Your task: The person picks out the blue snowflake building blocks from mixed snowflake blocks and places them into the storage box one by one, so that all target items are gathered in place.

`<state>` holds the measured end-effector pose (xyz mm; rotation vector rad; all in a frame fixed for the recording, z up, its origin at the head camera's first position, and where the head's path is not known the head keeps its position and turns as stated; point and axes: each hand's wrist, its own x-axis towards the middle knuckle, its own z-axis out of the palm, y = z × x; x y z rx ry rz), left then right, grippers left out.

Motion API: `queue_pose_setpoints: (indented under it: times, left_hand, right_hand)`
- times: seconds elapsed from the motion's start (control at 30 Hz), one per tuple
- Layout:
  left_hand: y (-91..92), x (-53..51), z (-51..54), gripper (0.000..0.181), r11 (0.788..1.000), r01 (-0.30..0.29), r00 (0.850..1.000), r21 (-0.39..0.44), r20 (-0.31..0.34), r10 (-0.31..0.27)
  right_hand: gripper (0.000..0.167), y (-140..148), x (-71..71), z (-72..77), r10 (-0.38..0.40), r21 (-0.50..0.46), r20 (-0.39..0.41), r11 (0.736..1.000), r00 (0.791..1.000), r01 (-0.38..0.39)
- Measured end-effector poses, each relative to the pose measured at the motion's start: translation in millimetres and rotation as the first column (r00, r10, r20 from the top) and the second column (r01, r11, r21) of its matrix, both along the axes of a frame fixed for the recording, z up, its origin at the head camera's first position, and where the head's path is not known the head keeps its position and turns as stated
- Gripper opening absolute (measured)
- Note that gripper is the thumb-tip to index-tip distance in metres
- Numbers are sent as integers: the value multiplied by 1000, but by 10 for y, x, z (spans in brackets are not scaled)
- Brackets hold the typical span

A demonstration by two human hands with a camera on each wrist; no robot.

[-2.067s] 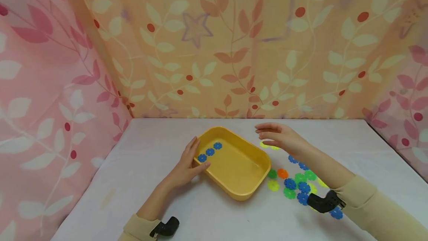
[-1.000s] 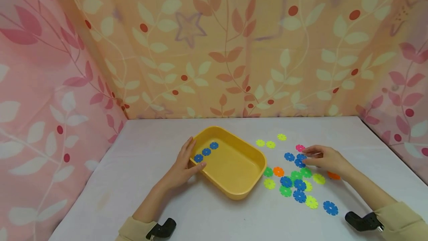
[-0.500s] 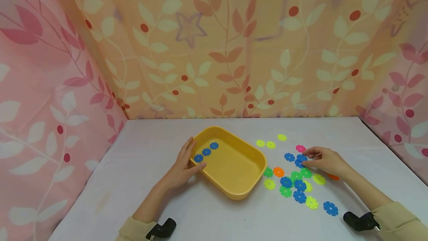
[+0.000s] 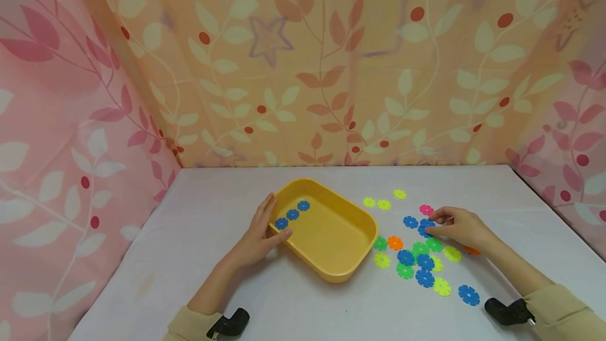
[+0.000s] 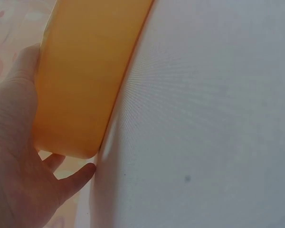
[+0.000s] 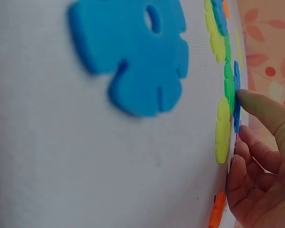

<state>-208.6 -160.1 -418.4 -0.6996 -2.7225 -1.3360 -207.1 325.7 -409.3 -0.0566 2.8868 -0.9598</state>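
My left hand (image 4: 258,237) grips the left end of a yellow tray (image 4: 331,236), its thumb over the rim. Three blue discs (image 4: 292,214) lie in a row inside. In the left wrist view the hand (image 5: 19,152) lies along the tray's outer wall (image 5: 85,71). On the right, my other hand (image 4: 464,229) pinches at two overlapping blue discs (image 4: 424,231) with thumb and fingertips. The right wrist view shows that hand's (image 6: 270,166) thumb touching a blue disc (image 6: 236,107) seen edge-on; its other fingers are curled.
Right of the tray lie several loose discs: green (image 4: 404,271), yellow (image 4: 442,287), blue (image 4: 468,295) and orange (image 4: 395,242). A pink disc (image 4: 426,209) is just behind the right fingertips. Yellow discs (image 4: 383,204) sit farther back. Patterned cloth (image 4: 322,67) hangs behind the table.
My right hand has come from beyond the tray's right end, rightward and down to the blue discs, where it has stayed nearly still. The left hand keeps its grip on the tray.
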Motion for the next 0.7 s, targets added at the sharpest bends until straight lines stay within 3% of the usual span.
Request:
queue_pose_setpoints:
  times: [0.7]
  left_hand:
    - [-5,-10,-14,91,1000,-1,1000,3,2,1]
  right_hand:
    - [54,-26,-10,9,-23,8,14,1000,1000,23]
